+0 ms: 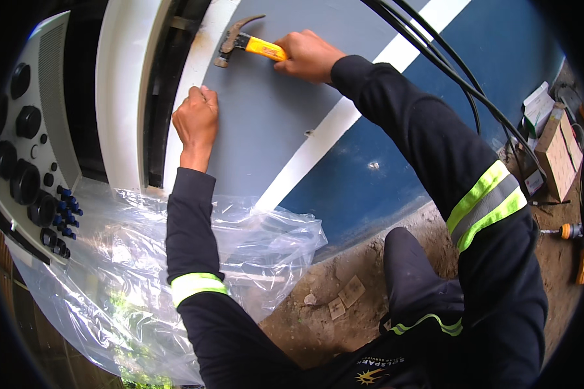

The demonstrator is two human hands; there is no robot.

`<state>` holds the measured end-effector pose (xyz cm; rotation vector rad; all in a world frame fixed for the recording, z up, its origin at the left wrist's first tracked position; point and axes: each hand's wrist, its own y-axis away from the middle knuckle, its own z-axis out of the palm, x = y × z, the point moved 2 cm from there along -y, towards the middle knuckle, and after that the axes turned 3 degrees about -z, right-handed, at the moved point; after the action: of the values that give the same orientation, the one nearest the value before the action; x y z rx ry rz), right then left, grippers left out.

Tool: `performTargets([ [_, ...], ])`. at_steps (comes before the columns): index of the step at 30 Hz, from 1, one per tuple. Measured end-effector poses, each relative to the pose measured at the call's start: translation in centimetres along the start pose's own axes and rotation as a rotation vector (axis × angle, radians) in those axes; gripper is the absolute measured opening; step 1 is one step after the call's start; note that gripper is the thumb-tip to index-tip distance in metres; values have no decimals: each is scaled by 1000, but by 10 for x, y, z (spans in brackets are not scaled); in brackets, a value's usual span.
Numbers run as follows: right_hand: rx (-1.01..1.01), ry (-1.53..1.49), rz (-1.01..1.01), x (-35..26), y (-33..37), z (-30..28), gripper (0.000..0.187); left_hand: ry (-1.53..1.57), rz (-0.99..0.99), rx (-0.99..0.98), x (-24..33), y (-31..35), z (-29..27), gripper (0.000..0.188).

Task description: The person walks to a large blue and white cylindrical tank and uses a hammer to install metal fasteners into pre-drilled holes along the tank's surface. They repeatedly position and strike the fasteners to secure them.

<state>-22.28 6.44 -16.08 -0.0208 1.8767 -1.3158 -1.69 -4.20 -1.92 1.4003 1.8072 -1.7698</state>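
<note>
My right hand point(308, 57) is wrapped round the yellow grip of a claw hammer point(261, 48). The hammer's rusty head is raised, up and to the right of my left hand point(196, 120), and apart from it. My left hand is closed, knuckles up, against the white band point(187, 81) at the edge of a grey wall panel point(259, 123). Thumb and fingertips are pressed together there; whatever they pinch is hidden or too small to make out. A small hole with a stub point(309, 133) shows in the wall beside the diagonal white stripe.
Clear plastic sheeting point(259, 240) drapes below my left arm. At far left stands a pale enclosure point(52, 123) with black round fittings and blue connectors. Black cables point(448, 61) hang at upper right. A cardboard box point(558, 152) and an orange-handled screwdriver point(570, 231) lie on the dirt floor.
</note>
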Motion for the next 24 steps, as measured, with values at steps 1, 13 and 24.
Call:
performTargets([
  [1, -9, 10, 8, 2, 0, 1, 37, -17, -40, 19, 2, 3, 2, 31],
  [13, -102, -84, 117, -11, 3, -4, 37, 82, -261, 37, 14, 15, -1, 30],
  [24, -103, -111, 162, -8, 4, 2, 32, 466, -329, 220, -24, 46, -15, 24],
])
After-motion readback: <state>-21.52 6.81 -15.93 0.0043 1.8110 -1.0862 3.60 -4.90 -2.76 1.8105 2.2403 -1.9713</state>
